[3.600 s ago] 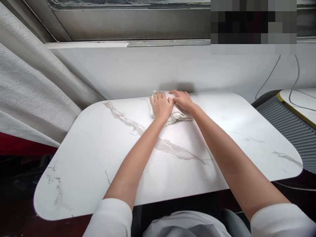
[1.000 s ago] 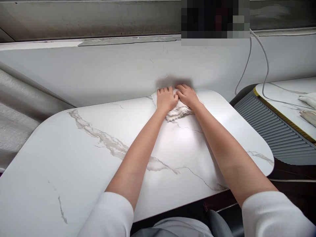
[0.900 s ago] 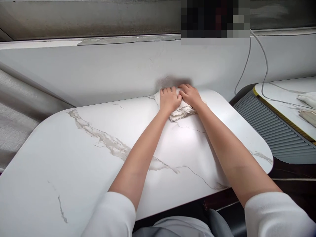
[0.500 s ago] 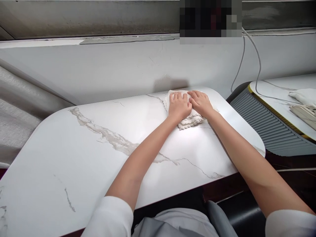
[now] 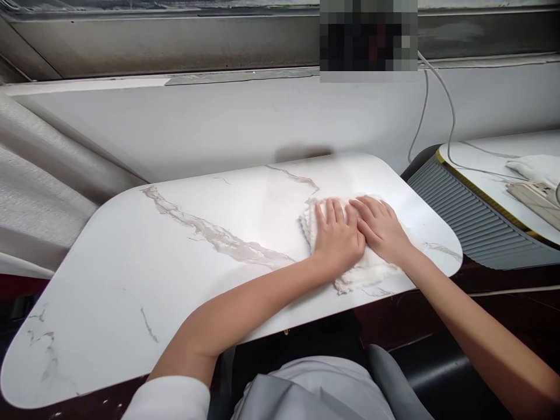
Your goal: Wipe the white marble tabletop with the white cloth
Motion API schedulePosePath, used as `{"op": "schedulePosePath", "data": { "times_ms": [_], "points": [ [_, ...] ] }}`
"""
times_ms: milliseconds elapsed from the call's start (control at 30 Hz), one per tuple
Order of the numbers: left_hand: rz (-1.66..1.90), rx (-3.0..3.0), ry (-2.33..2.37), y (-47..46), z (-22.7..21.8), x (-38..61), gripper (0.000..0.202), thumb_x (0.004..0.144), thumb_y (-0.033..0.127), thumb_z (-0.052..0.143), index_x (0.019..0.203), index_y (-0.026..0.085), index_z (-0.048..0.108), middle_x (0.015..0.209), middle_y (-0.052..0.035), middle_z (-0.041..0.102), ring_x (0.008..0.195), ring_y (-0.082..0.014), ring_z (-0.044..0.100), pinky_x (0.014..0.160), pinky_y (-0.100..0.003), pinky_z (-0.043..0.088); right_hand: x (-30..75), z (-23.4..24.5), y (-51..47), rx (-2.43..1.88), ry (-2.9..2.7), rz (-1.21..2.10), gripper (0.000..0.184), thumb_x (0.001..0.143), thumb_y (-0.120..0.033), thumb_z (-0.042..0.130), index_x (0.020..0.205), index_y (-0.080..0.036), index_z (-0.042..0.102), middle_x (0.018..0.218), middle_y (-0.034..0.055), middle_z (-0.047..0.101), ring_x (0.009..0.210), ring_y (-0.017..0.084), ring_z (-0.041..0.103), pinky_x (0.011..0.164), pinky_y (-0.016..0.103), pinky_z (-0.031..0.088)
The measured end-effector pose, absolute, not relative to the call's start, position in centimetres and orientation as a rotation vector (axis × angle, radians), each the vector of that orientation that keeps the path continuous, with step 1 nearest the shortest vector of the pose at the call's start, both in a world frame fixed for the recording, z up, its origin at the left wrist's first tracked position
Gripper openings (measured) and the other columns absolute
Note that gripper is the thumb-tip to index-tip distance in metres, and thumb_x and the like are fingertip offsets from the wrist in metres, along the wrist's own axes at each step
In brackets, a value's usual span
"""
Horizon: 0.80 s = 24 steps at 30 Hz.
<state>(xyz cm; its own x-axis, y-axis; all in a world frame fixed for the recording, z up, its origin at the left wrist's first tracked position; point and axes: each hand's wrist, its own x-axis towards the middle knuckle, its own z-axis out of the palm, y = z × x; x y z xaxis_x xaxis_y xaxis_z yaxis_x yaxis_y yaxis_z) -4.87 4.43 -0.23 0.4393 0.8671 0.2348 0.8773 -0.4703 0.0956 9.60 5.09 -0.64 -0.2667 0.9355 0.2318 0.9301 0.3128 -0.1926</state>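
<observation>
A folded white cloth lies on the white marble table, near its front right edge. My left hand presses flat on the cloth's left part, fingers stretched out and pointing away from me. Beside it and touching it, my right hand also lies flat on the cloth, fingers extended. Most of the cloth is hidden under the two hands; its wavy edges show at the left and front.
A white wall and window sill run behind the table. A grey curtain hangs at the left. At the right stand a ribbed grey unit and a second table with a power strip, cables and another cloth.
Both hands have slid the cloth from the table's far edge by the wall toward me and to the right, to the front right part of the table. The fingers stay flat.
</observation>
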Motion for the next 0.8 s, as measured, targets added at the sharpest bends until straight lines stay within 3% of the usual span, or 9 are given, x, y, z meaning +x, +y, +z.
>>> {"op": "schedulePosePath", "data": {
  "times_ms": [567,800],
  "points": [
    [-0.506,-2.710,-1.287,-0.6,0.0,1.3,0.057,0.098,0.033,0.031,0.144,0.002,0.044,0.149,-0.0219,0.048,0.144,-0.0377,0.036,0.115,-0.065,0.028,17.9,-0.7,-1.6,-1.700,-2.235,0.000,0.049,0.101,-0.040,0.022,0.140,-0.024,0.045,0.145,0.0107,0.051,0.140,0.028,0.041,0.116,0.054,0.032],
    [-0.541,-2.735,-1.329,1.1,0.3,4.6,0.056,0.097,0.031,0.031,0.144,0.005,0.046,0.150,-0.0193,0.047,0.143,-0.0371,0.038,0.116,-0.065,0.027,20.6,-0.9,0.2,-1.883,-2.089,0.072,0.054,0.101,-0.046,0.017,0.141,-0.029,0.048,0.151,0.0029,0.048,0.144,0.024,0.037,0.121,0.048,0.027]
  ]
}}
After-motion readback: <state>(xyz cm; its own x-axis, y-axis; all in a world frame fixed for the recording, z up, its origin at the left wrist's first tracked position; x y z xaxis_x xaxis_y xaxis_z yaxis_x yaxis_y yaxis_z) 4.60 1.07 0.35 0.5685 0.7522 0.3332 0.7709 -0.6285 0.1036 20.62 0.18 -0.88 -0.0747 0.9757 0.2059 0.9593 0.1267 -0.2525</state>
